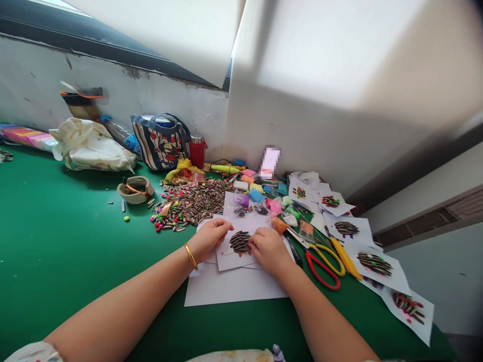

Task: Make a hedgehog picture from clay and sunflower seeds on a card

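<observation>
A hedgehog figure (239, 242) made of striped sunflower seeds, with small orange-brown feet, lies on a white paper card (231, 263). My left hand (211, 239), with a gold bangle at the wrist, is at the card's upper left. Its thumb and fingertips are pinched together, and I cannot make out what is between them. My right hand (272, 251) rests at the right side of the hedgehog. The curled fingers touch its edge seeds, and whatever they pinch is hidden. More white sheets (211, 291) lie beneath the card.
Loose sunflower seeds (199, 201) with coloured pompoms are heaped behind my left hand. Coloured clay packets (255, 195), scissors (324, 264) and a yellow cutter (345, 257) lie to the right. Finished-looking seed cards (375, 264) line the right edge. A tape roll (135, 190) sits left.
</observation>
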Demonstrator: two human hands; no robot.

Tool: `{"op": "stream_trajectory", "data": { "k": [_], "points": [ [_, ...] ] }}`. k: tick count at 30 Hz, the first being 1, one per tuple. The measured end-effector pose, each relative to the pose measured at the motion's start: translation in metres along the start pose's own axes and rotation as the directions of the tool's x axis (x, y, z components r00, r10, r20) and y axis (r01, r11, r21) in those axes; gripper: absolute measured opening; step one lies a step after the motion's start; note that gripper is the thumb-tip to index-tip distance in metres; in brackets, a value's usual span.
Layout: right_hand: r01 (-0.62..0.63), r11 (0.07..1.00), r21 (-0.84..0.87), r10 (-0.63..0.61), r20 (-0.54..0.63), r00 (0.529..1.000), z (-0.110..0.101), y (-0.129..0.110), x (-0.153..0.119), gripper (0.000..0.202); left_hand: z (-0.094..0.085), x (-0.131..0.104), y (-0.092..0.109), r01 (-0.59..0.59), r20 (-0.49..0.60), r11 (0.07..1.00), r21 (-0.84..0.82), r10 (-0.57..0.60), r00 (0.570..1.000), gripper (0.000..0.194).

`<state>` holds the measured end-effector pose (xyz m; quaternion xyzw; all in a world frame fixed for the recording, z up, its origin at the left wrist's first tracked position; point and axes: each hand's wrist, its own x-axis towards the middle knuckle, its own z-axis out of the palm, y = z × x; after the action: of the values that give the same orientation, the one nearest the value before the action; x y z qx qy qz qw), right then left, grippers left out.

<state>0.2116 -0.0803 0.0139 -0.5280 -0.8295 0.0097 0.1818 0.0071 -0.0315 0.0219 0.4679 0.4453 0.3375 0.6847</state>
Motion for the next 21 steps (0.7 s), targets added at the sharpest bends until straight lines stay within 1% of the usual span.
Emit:
{"op": "stream_trajectory", "data": {
  "k": [4, 7, 10, 13, 15, 18, 20, 21],
  "points": [
    [0.012, 0.998, -0.059, -0.011, 0.009, 1.0, 0.0, -0.003, 0.001, 0.01, 0.001, -0.001, 0.001, 0.018, 0.002, 0.999, -0.029, -0.018, 1.0, 0.026],
    [0.003, 0.997, -0.075, -0.002, 0.005, 1.0, 0.001, 0.0, 0.001, 0.008, 0.001, -0.004, 0.004, 0.06, 0.028, 0.992, -0.114, -0.057, 0.998, 0.025],
    [-0.023, 0.999, -0.048, 0.023, -0.007, 1.0, -0.001, 0.006, -0.001, 0.009, -0.002, -0.006, 0.007, 0.172, 0.113, 0.953, -0.25, -0.147, 0.983, 0.031],
    [-0.034, 0.998, 0.046, 0.037, -0.072, 0.997, -0.007, 0.008, -0.003, 0.012, -0.003, -0.008, 0.01, 0.281, 0.21, 0.904, -0.321, -0.222, 0.952, 0.042],
    [-0.017, 0.993, 0.12, 0.035, -0.149, 0.988, -0.01, 0.004, -0.004, 0.013, -0.002, -0.01, 0.011, 0.315, 0.268, 0.897, -0.309, -0.236, 0.934, 0.049],
    [0.05, 0.977, 0.209, 0.003, -0.246, 0.969, -0.01, -0.011, -0.003, 0.017, 0.004, -0.014, 0.012, 0.322, 0.352, 0.919, -0.227, -0.231, 0.907, 0.058],
    [0.081, 0.964, 0.251, -0.015, -0.254, 0.967, -0.007, -0.022, -0.001, 0.021, 0.009, -0.018, 0.01, 0.295, 0.383, 0.941, -0.165, -0.215, 0.899, 0.061],
    [0.088, 0.96, 0.267, -0.021, -0.245, 0.969, -0.005, -0.026, 0.0, 0.022, 0.012, -0.019, 0.008, 0.279, 0.381, 0.95, -0.14, -0.208, 0.901, 0.061]
  ]
}}
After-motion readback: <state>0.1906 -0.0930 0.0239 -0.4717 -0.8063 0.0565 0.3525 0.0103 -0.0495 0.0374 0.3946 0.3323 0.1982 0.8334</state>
